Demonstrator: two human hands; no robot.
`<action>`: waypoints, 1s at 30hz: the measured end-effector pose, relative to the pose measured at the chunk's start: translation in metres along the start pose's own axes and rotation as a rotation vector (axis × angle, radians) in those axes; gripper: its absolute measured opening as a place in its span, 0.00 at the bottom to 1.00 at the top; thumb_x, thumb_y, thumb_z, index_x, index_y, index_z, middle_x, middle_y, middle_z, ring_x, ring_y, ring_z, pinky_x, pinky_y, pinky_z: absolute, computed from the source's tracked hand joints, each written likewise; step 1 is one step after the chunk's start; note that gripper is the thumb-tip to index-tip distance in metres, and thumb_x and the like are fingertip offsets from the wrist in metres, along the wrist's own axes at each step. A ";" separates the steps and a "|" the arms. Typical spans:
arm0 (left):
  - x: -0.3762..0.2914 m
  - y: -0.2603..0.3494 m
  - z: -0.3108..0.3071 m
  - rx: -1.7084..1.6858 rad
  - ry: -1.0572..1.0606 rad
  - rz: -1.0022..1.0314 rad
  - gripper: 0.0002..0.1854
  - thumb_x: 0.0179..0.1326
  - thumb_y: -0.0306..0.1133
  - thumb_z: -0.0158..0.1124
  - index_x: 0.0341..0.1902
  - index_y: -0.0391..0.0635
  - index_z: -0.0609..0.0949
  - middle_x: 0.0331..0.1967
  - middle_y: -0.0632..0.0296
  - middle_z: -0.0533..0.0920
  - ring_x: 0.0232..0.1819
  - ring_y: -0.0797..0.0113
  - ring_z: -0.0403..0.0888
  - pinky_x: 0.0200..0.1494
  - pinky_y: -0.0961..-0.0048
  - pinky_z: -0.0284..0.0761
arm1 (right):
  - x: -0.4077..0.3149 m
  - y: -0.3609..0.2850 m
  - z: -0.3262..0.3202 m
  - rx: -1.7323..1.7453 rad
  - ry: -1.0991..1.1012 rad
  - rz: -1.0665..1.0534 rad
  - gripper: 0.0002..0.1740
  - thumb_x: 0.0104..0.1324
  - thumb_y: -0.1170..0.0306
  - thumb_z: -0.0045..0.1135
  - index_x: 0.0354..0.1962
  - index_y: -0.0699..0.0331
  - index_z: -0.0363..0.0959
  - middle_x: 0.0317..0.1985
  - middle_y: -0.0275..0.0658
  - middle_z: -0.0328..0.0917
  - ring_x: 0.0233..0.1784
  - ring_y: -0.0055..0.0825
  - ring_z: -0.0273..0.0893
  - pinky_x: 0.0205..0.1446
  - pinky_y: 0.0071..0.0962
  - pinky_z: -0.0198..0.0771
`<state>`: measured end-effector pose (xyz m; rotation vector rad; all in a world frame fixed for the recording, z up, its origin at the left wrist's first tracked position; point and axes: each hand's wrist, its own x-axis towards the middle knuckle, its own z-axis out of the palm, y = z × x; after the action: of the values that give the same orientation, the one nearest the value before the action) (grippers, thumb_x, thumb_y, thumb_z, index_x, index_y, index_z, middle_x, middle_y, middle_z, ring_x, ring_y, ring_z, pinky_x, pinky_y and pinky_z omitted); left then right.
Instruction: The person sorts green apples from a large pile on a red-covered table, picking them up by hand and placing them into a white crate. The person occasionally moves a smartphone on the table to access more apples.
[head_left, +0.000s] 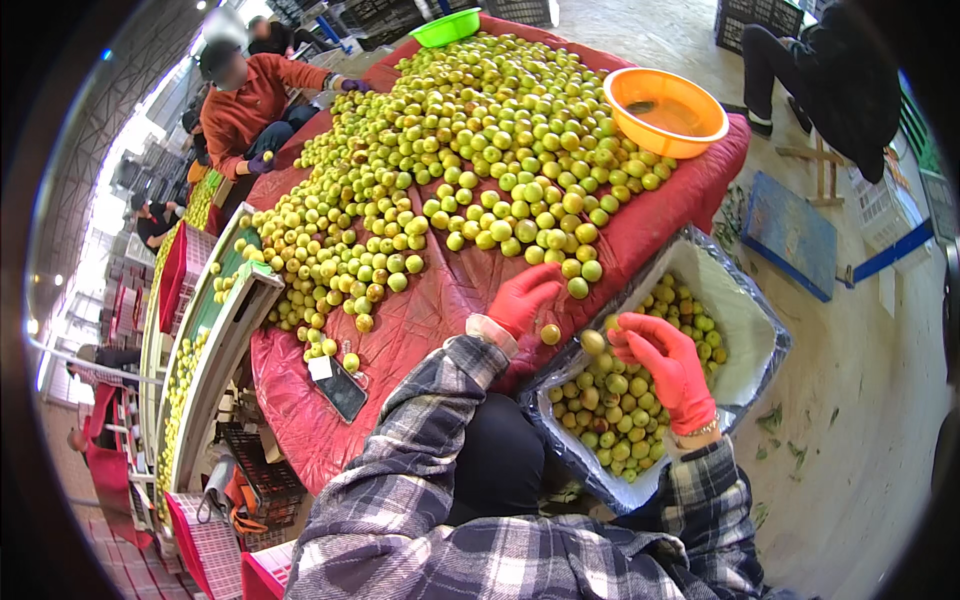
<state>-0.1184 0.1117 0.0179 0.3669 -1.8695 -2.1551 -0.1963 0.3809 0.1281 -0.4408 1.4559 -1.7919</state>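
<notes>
My right hand (664, 367), in a red rubber glove, is over the near rim of a plastic-lined crate (750, 315). A small green-yellow fruit (612, 323) shows at its fingertips, partly hidden by them. Another fruit (592, 343) appears just off the fingers, above the liner's edge. Many like fruits (615, 405) lie in the crate. My left hand (523, 300), gloved the same, reaches over the red-covered table (457, 300) with fingers spread and no fruit visible in it. One loose fruit (550, 334) is below its fingertips, and the large fruit pile (495, 142) spreads beyond.
An orange basin (705, 124) and a green basin (446, 30) stand at the table's edges. A phone (341, 394) lies at left, near a conveyor (217, 337) carrying fruit. A co-worker (247, 105) in orange sits across. A blue platform (791, 232) rests on the floor.
</notes>
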 end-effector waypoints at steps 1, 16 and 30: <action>0.009 -0.005 -0.019 0.013 0.163 -0.040 0.24 0.65 0.29 0.64 0.65 0.41 0.75 0.57 0.62 0.80 0.57 0.71 0.77 0.58 0.73 0.74 | 0.000 0.000 0.001 -0.022 0.004 0.001 0.17 0.73 0.71 0.55 0.55 0.72 0.73 0.48 0.42 0.82 0.51 0.26 0.81 0.55 0.24 0.76; 0.088 -0.019 -0.121 1.134 0.299 0.014 0.38 0.46 0.37 0.69 0.66 0.43 0.74 0.58 0.48 0.78 0.59 0.49 0.75 0.65 0.60 0.69 | 0.011 0.017 0.005 -0.004 -0.025 0.125 0.16 0.72 0.74 0.55 0.54 0.71 0.73 0.50 0.39 0.80 0.54 0.27 0.80 0.57 0.26 0.76; -0.012 0.012 0.008 0.424 -0.705 -0.183 0.40 0.62 0.41 0.68 0.75 0.46 0.63 0.72 0.51 0.65 0.75 0.52 0.55 0.75 0.53 0.51 | 0.011 0.021 0.008 -0.114 -0.064 0.129 0.18 0.72 0.72 0.56 0.56 0.71 0.73 0.49 0.39 0.81 0.53 0.22 0.79 0.57 0.21 0.73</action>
<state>-0.1098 0.1214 0.0308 -0.1949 -2.7849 -2.1564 -0.1907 0.3663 0.1083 -0.4472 1.5126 -1.5855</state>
